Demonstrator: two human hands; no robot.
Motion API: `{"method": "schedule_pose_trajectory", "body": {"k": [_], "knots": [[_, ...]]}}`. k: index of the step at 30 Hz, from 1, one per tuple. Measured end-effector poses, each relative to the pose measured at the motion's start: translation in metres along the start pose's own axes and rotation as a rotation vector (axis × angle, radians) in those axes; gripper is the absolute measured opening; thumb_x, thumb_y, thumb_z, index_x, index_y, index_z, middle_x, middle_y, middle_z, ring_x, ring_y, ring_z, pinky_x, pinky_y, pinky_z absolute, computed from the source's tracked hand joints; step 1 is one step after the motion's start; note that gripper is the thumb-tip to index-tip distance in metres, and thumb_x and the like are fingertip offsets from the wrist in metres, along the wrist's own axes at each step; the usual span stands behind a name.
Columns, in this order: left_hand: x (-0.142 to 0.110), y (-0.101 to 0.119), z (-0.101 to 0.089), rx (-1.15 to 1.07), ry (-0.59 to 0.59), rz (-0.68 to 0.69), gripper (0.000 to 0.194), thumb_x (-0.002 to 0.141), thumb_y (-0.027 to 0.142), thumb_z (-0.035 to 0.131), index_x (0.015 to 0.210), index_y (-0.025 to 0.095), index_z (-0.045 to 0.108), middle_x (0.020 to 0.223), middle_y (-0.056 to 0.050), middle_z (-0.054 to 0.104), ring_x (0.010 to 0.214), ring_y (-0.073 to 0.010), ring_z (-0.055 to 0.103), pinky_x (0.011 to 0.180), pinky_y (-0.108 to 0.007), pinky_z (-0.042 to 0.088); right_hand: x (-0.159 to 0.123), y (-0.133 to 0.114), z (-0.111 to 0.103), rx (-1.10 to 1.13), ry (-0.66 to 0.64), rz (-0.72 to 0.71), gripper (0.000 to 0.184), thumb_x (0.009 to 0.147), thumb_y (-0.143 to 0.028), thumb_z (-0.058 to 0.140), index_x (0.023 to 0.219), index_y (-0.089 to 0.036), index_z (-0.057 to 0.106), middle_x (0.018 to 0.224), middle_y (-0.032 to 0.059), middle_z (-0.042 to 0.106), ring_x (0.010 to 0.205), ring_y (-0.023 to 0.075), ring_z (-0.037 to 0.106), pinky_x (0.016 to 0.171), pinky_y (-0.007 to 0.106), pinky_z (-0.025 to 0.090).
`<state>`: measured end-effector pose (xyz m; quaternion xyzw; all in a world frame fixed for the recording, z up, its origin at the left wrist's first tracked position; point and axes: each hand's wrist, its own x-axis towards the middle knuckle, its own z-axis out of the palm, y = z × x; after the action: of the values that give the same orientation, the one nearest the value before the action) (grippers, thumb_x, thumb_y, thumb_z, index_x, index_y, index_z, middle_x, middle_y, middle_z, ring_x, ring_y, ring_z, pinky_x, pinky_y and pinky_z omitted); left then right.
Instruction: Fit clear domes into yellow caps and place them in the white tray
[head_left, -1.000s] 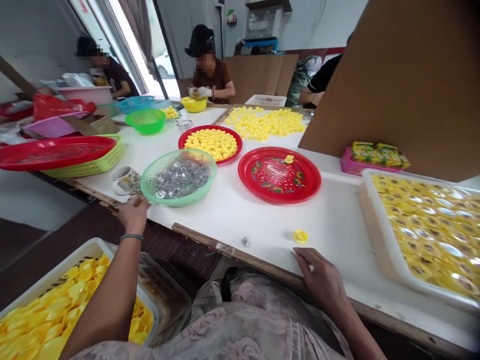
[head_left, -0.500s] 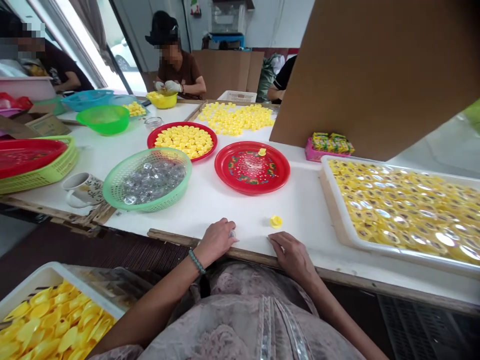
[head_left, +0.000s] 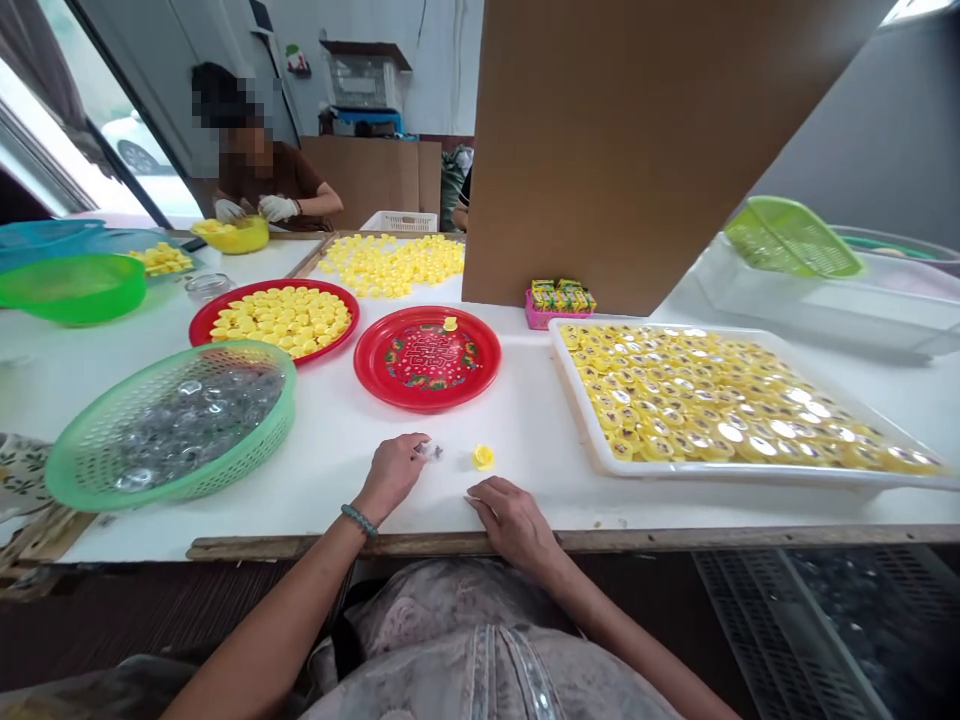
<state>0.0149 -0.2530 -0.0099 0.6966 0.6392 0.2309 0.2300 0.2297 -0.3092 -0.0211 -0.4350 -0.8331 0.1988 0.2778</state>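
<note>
White tabletop [head_left: 337, 420], left to right: mint-green basket [head_left: 262, 448] of clear domes [head_left: 199, 415]; left hand [head_left: 390, 473], fingertips pinching a small clear plastic piece [head_left: 430, 451]; red tray [head_left: 373, 360] showing a double-happiness character; yellow plastic cup [head_left: 483, 457], between both hands; right hand [head_left: 517, 515], loosely half-curled, whether gripping anything I cannot tell; bright packets [head_left: 562, 298], print too small to read.

A white table [head_left: 322, 425], its near edge bound by a wooden strip [head_left: 247, 548], carries a patterned red tray [head_left: 420, 375]. Left of that tray stands a fuller red tray [head_left: 199, 325]; farther left and nearer sits a green mesh basket [head_left: 259, 438], then a mug [head_left: 19, 472]. A single yellow piece [head_left: 483, 458] lies nearer than the patterned tray — slightly to its right. Right of it rests a shallow white tray [head_left: 735, 470]; beyond, also rightward, a pink basket [head_left: 551, 319] — and behind it, loose yellow pieces [head_left: 390, 262].
</note>
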Motion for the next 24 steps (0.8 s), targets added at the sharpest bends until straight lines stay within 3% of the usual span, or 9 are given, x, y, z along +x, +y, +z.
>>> {"method": "schedule_pose_trajectory", "body": {"k": [5,9,11,14,19,24], "knots": [[0.004,0.0,-0.003,-0.387,0.109,-0.122,0.013,0.073,0.023,0.064,0.086,0.019,0.065,0.076,-0.004,0.067,0.073,-0.0221,0.064,0.068,-0.029,0.049,-0.001,0.002,0.0,0.116,0.058,0.063,0.018,0.089,-0.017,0.047,0.097,-0.019,0.063,0.089,0.0061,0.064,0.084,0.0167,0.06,0.075,0.028,0.048],[0.001,0.025,-0.003,-0.778,-0.142,-0.229,0.027,0.072,0.038,0.068,0.081,0.013,0.062,0.073,-0.008,0.067,0.064,-0.0214,0.064,0.059,-0.029,0.049,0.007,0.004,-0.005,0.309,0.233,0.141,0.019,0.086,-0.02,0.054,0.104,-0.02,0.063,0.091,0.0057,0.064,0.078,0.0148,0.06,0.072,0.027,0.05],[0.002,0.042,0.0,-0.903,-0.281,-0.208,0.031,0.074,0.039,0.068,0.085,0.012,0.061,0.077,-0.01,0.068,0.067,-0.0208,0.064,0.061,-0.027,0.049,0.016,0.004,-0.011,0.393,0.288,0.161,0.03,0.083,-0.022,0.061,0.113,-0.022,0.06,0.096,0.0056,0.063,0.077,0.0142,0.059,0.069,0.027,0.051],[0.009,0.063,0.004,-1.081,-0.387,-0.161,0.033,0.075,0.038,0.069,0.093,0.013,0.057,0.082,-0.01,0.068,0.074,-0.0204,0.065,0.065,-0.026,0.049,0.033,0.007,-0.02,0.468,0.337,0.132,0.035,0.08,-0.023,0.064,0.115,-0.026,0.06,0.099,0.0047,0.063,0.079,0.0139,0.06,0.068,0.027,0.052],[0.027,0.073,0.0,-1.151,-0.406,-0.191,0.038,0.07,0.037,0.075,0.092,0.012,0.056,0.082,-0.011,0.068,0.076,-0.0228,0.065,0.069,-0.031,0.052,0.048,0.012,-0.033,0.461,0.414,0.194,0.016,0.083,-0.023,0.06,0.097,-0.023,0.068,0.083,0.003,0.065,0.073,0.0137,0.06,0.065,0.026,0.05],[0.04,0.069,0.002,-1.117,-0.382,-0.178,0.031,0.071,0.038,0.074,0.081,0.012,0.063,0.077,-0.01,0.068,0.073,-0.0206,0.064,0.065,-0.026,0.051,0.052,0.018,-0.037,0.36,0.438,0.125,0.02,0.082,-0.021,0.06,0.101,-0.023,0.066,0.083,0.0035,0.065,0.072,0.014,0.06,0.065,0.026,0.05]]}}
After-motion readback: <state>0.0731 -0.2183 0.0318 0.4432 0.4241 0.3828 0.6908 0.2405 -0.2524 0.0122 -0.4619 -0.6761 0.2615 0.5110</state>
